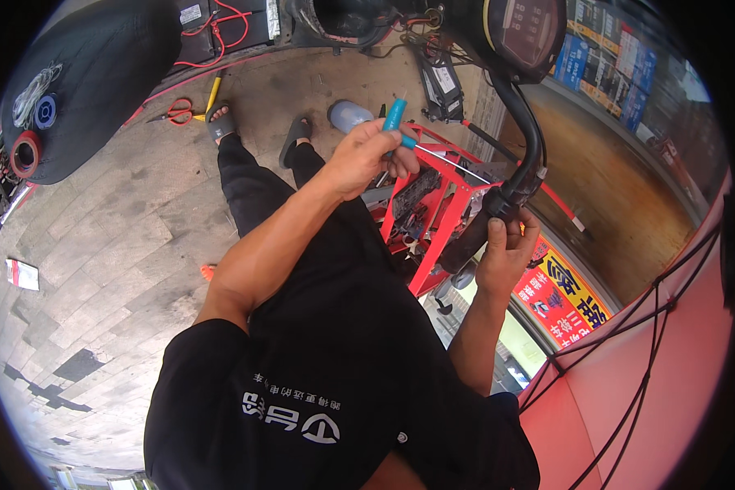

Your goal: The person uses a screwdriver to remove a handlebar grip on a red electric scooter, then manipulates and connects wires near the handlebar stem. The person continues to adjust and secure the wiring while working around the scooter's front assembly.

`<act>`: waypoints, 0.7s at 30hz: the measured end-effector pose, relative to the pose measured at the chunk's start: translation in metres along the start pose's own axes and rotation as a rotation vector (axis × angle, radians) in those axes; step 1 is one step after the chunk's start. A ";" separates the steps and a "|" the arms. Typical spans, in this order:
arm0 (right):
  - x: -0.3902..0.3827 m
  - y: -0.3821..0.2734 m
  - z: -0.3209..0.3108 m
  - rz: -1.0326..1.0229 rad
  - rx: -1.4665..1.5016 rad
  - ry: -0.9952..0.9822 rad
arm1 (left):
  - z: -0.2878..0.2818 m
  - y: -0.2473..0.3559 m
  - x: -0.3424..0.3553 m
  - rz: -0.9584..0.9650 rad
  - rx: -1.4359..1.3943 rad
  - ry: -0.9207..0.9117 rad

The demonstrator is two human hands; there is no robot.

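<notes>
My left hand point(367, 161) is closed around the teal handle of a T-handle driver point(395, 116). Its thin metal shaft slants down to the right, and the tip ends at or close to the black fittings on the handlebar point(536, 135); whether it sits in a screw I cannot tell. Lower right, my right hand point(506, 251) wraps the handlebar near the inner end of its dark grip point(465, 245), thumb on top and fingers partly hidden behind. A round dashboard display point(524, 37) sits at the top of the handlebar.
Beneath my hands stands a red tool cart point(453, 214) filled with tools. A plastic bottle point(349, 115), red-handled scissors point(180, 112) and a black box point(442, 86) lie on the paving. A black seat point(98, 90) carries a red tape roll point(26, 153). Black cables point(652, 343) cross a pink panel point(604, 392).
</notes>
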State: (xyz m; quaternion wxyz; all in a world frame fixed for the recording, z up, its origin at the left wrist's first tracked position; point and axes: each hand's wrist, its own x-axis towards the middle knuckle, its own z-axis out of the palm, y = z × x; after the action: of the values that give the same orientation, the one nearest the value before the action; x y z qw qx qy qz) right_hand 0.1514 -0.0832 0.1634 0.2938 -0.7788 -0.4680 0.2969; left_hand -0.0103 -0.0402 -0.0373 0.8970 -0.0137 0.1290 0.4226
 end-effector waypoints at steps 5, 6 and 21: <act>-0.001 0.003 -0.003 0.038 0.086 0.007 | -0.001 -0.006 0.003 -0.002 -0.017 -0.036; -0.002 0.002 -0.004 0.039 0.066 0.008 | -0.003 -0.007 0.004 -0.002 -0.015 -0.042; -0.003 -0.006 -0.004 0.039 0.006 -0.005 | -0.003 -0.013 0.009 0.004 -0.081 -0.059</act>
State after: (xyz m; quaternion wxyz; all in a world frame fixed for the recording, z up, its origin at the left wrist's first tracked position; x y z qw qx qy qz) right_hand 0.1497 -0.0839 0.1713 0.2893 -0.7860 -0.4527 0.3061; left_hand 0.0044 -0.0416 -0.0434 0.8982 -0.0374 0.0853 0.4296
